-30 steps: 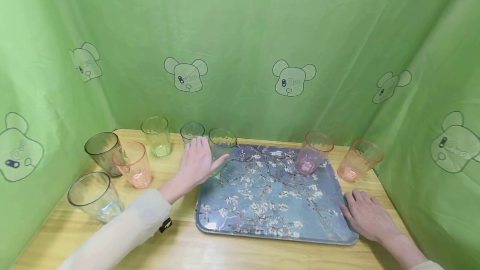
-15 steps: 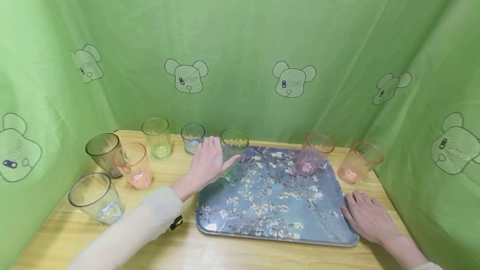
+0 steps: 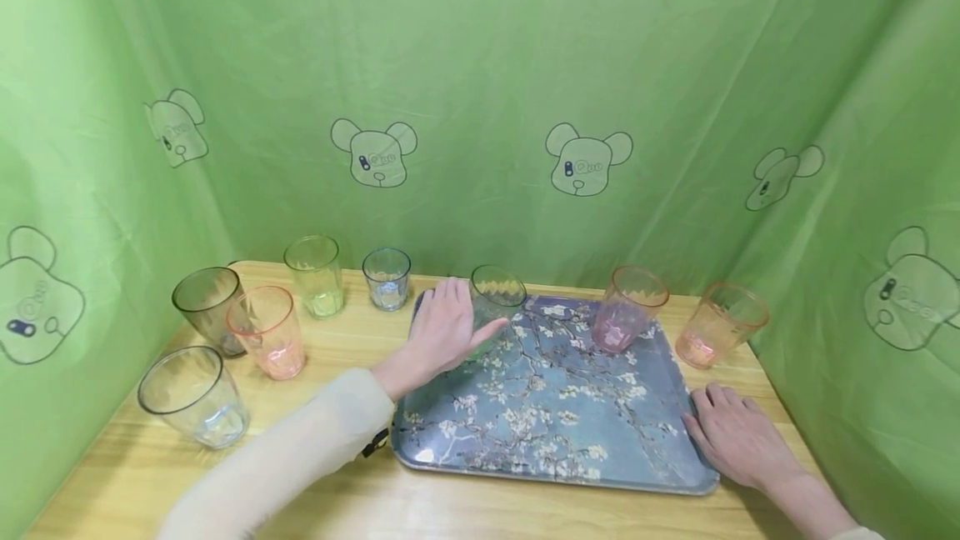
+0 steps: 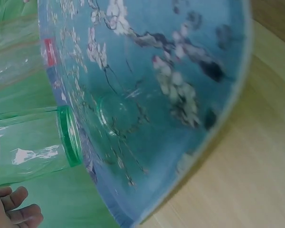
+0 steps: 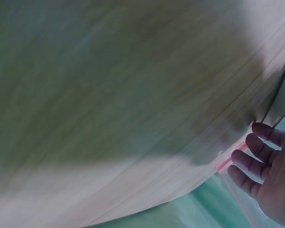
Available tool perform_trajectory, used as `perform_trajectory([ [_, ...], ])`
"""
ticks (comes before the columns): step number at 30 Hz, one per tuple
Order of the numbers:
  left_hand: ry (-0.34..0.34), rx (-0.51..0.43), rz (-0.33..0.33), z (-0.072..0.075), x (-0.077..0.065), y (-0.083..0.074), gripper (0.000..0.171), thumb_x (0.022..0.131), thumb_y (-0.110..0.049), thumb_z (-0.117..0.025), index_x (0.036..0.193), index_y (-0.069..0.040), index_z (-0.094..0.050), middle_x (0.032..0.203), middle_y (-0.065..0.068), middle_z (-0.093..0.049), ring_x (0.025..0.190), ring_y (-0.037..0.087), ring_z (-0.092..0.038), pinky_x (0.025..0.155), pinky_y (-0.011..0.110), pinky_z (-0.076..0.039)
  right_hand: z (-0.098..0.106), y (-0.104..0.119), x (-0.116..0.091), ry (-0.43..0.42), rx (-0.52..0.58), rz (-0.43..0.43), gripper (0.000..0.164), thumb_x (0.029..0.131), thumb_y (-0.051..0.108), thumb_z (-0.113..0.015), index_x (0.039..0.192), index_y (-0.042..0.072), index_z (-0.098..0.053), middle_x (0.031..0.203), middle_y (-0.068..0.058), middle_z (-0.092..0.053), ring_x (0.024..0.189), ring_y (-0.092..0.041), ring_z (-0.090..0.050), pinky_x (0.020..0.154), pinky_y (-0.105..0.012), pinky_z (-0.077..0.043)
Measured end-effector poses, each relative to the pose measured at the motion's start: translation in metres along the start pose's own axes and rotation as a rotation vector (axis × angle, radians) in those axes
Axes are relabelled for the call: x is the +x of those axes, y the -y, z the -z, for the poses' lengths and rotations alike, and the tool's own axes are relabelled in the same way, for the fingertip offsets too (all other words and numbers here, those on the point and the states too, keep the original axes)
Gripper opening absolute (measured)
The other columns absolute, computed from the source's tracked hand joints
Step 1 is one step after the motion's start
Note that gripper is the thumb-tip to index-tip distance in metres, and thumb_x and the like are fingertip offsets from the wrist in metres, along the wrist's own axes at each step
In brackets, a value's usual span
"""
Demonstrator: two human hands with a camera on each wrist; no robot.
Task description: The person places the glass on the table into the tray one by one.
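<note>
My left hand point(image 3: 442, 323) grips a clear green cup point(image 3: 497, 297) over the back left part of the flowered blue tray point(image 3: 525, 407). Its thumb stretches across the near side of the cup, while the fingers lie on the left and partly out of sight. In the left wrist view the green cup's base point(image 4: 70, 135) is close over the tray, which mirrors it. On the table at the tray's right edge rests my right hand point(image 3: 738, 436), holding nothing, fingers loosely bent. A pink cup point(image 3: 621, 319) stands on the tray's back right.
An orange-pink cup point(image 3: 708, 336) stands right of the tray. Left of it on the wooden table point(image 3: 337, 490) are a small blue cup point(image 3: 388, 286), a yellow-green cup point(image 3: 318, 282), a dark cup point(image 3: 198, 298), a red-rimmed cup point(image 3: 273, 340) and a clear cup point(image 3: 210, 407). Green curtains enclose the table.
The left hand has moved right, taking the green cup with it farther over the tray and away from the small blue cup. My right hand has stayed in place.
</note>
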State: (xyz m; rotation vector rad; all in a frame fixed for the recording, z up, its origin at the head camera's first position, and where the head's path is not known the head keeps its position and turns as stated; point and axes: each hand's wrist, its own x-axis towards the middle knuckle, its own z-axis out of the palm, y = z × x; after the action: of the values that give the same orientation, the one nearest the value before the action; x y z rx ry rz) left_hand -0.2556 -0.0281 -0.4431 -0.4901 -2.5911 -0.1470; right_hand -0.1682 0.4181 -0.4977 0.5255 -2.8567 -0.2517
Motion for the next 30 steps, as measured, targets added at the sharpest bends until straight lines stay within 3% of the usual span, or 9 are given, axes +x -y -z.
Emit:
perform_trajectory([
  [6,0.014,-0.053,-0.006,-0.002,0.006,-0.013,0.080,0.086,-0.077,-0.041,0.109,-0.001,-0.052,0.089,0.006,-0.052,0.075,0.017,-0.044,0.066,0.029,-0.041,0.000,-0.001,-0.002,0.004,0.007,-0.004,0.033,0.092,0.031,-0.059,0.107,0.002,-0.056,0.089,-0.011,-0.056,0.085,-0.030,-0.057,0.071,-0.053,-0.047],
  [14,0.068,-0.066,-0.019,-0.005,0.017,-0.026,0.084,0.088,-0.080,-0.028,0.113,-0.003,-0.050,0.092,0.004,-0.050,0.081,0.017,-0.046,0.075,0.030,-0.045,0.000,-0.002,0.000,-0.001,0.004,-0.002,0.032,0.092,0.032,-0.059,0.106,0.003,-0.056,0.089,-0.011,-0.056,0.084,-0.030,-0.057,0.070,-0.053,-0.046],
  [19,0.068,-0.086,-0.035,-0.010,0.021,-0.035,0.079,0.088,-0.077,-0.036,0.113,-0.004,-0.049,0.091,0.004,-0.048,0.080,0.016,-0.043,0.074,0.029,-0.043,0.001,-0.001,0.000,-0.013,0.001,0.006,0.028,0.092,0.031,-0.059,0.101,0.005,-0.055,0.086,-0.009,-0.054,0.081,-0.028,-0.056,0.068,-0.052,-0.046],
  [30,0.081,-0.111,-0.064,-0.019,0.033,-0.051,0.076,0.088,-0.078,-0.033,0.110,-0.007,-0.048,0.091,0.002,-0.048,0.079,0.014,-0.042,0.074,0.027,-0.043,0.000,0.000,0.000,0.000,0.005,0.003,0.030,0.092,0.031,-0.059,0.104,0.003,-0.055,0.087,-0.010,-0.055,0.081,-0.028,-0.056,0.069,-0.052,-0.046],
])
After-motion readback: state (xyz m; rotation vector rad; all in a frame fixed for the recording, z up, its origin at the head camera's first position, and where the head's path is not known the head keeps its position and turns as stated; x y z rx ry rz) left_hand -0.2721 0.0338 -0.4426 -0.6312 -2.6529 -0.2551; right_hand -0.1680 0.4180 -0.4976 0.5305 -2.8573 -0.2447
